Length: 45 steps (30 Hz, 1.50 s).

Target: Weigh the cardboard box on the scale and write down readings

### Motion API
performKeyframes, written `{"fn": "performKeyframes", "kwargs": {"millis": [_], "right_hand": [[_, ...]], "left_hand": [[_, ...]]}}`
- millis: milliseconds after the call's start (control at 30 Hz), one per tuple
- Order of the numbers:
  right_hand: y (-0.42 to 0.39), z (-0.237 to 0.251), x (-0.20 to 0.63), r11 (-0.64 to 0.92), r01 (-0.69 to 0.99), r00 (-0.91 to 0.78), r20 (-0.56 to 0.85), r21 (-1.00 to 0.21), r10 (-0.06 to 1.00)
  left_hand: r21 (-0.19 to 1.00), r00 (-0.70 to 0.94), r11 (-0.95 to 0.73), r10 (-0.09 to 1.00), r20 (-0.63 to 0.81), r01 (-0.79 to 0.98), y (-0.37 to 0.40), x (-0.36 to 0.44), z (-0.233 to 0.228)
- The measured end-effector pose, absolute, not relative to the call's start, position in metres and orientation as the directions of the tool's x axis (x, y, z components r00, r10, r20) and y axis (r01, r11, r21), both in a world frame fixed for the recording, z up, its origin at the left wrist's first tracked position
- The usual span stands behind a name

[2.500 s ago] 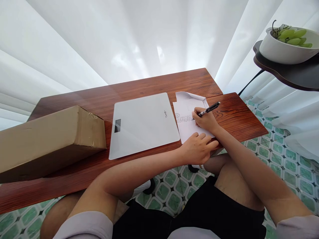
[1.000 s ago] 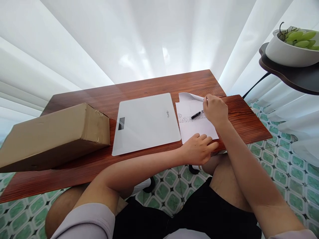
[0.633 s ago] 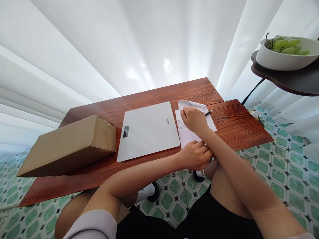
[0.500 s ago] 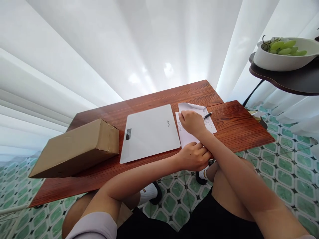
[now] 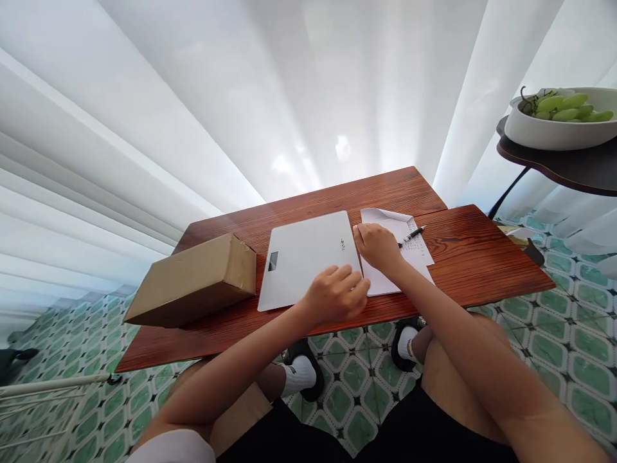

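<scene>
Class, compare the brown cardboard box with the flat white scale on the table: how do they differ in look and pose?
The brown cardboard box is a thick block, with no hand on it; the flat white scale is thin and glossy, with the left hand over its near corner and the right hand at its right edge. Both rest on the wooden table.

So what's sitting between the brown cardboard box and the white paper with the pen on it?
In the head view, the flat white scale lies between the brown cardboard box and the white paper.

the white scale (image 5: 308, 257) bears a small brand mark, too small to read.
</scene>
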State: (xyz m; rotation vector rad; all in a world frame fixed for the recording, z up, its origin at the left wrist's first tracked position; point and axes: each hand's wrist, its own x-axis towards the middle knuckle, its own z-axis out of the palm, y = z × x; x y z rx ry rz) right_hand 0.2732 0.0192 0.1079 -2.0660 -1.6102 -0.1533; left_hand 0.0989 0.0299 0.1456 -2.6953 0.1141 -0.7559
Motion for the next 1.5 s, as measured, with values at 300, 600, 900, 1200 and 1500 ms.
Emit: {"fn": "performKeyframes", "kwargs": {"millis": [300,600,900,1200,1500], "right_hand": [[0.027,0.101,0.266,-0.071,0.947,0.217,0.458,-0.315,0.862],[0.033,0.091,0.265,0.012,0.954,0.147,0.502,-0.3,0.852],[0.033,0.092,0.261,0.01,0.965,0.133,0.524,-0.261,0.842],[0.038,0.086,0.237,0.051,0.941,0.141,0.526,-0.334,0.838],[0.077,0.115,0.142,0.168,0.742,0.187,0.441,-0.649,0.878]], "left_hand": [[-0.215,0.643,-0.851,0.172,0.746,0.479,0.081,0.002,0.175],[-0.014,0.418,-0.705,0.404,0.813,0.709,0.105,-0.072,0.159],[0.152,0.265,-0.606,0.541,0.798,0.781,0.119,-0.115,0.152],[0.37,0.031,-0.484,0.638,0.77,0.793,0.134,-0.146,0.155],[0.554,-0.219,-0.342,0.667,0.712,0.759,0.156,-0.175,0.15]]}}
